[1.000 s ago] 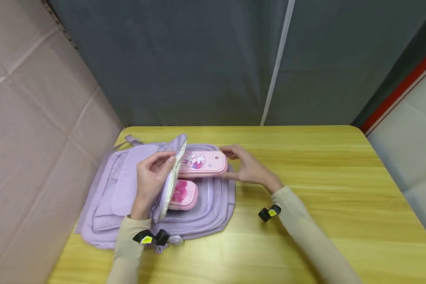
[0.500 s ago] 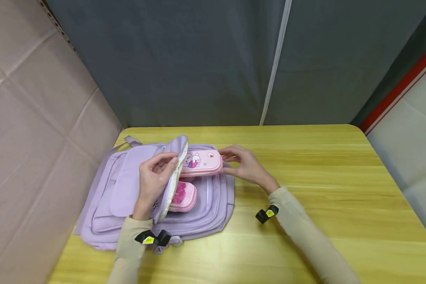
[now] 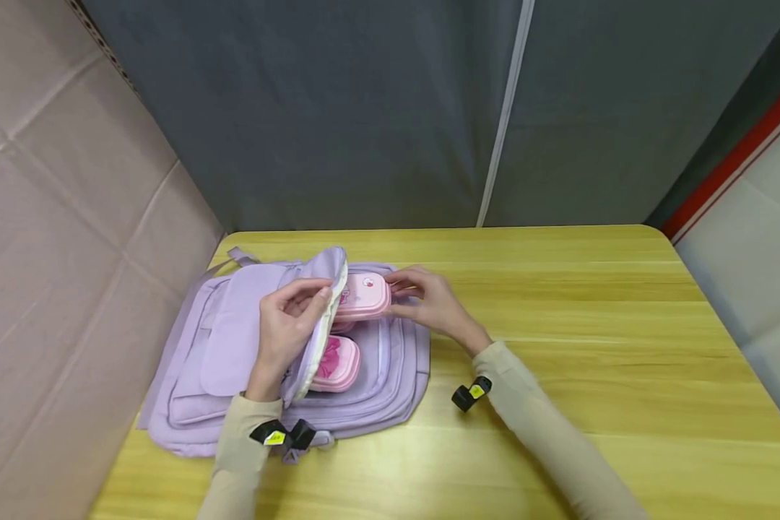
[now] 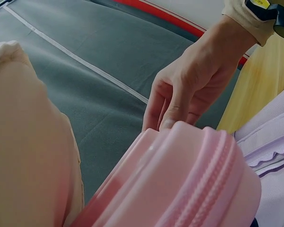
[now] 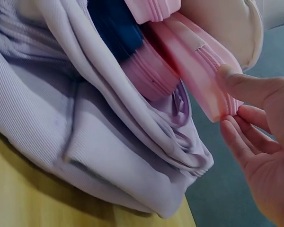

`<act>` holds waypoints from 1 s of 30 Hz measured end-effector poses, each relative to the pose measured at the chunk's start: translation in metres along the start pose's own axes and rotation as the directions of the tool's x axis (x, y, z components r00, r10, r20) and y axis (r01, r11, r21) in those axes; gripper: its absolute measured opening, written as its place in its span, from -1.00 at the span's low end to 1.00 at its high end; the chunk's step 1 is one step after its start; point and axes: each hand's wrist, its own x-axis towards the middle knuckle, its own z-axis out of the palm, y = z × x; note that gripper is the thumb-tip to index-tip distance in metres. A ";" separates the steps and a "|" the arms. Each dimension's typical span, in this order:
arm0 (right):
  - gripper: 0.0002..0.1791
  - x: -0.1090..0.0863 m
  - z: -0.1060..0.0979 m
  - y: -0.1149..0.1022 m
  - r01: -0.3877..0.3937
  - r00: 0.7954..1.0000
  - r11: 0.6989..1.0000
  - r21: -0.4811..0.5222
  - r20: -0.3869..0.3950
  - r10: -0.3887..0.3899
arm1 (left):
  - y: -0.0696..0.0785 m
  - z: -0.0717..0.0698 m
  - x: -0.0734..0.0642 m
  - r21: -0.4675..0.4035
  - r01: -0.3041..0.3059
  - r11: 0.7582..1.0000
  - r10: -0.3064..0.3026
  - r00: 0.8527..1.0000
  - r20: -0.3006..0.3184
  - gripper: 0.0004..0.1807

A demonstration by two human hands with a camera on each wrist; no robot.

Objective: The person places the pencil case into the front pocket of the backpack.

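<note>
A lavender backpack lies on the table. My left hand pinches the cream-edged rim of its raised flap. At the flap's far end, my right hand grips the outer end of a pink pencil case with a cartoon print. Its other end is hidden inside the bag. In the right wrist view, thumb and fingertips hold the zipped end of this pencil case. Nearer the front, a second pink case with a dark pink bow sticks out of the opening.
Inside the bag, the right wrist view shows another pink case and a dark blue item. The yellow wooden table extends to the right. A grey curtain hangs behind it, and a pale padded wall borders the left.
My right hand has moved left, pushing the printed pencil case further under the flap, so less of it shows. My left hand, still on the flap's rim, has shifted slightly right.
</note>
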 end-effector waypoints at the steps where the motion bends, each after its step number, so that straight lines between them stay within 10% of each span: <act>1: -0.43 0.000 0.002 0.000 -0.001 1.000 1.000 0.004 -0.003 0.001 | 0.000 0.000 0.000 0.002 -0.001 1.000 0.001 1.000 0.004 -0.84; 30: -0.52 0.007 0.044 0.004 0.014 0.998 0.996 0.085 -0.057 -0.009 | -0.004 0.000 -0.003 -0.002 0.053 0.999 -0.053 0.997 0.057 -0.84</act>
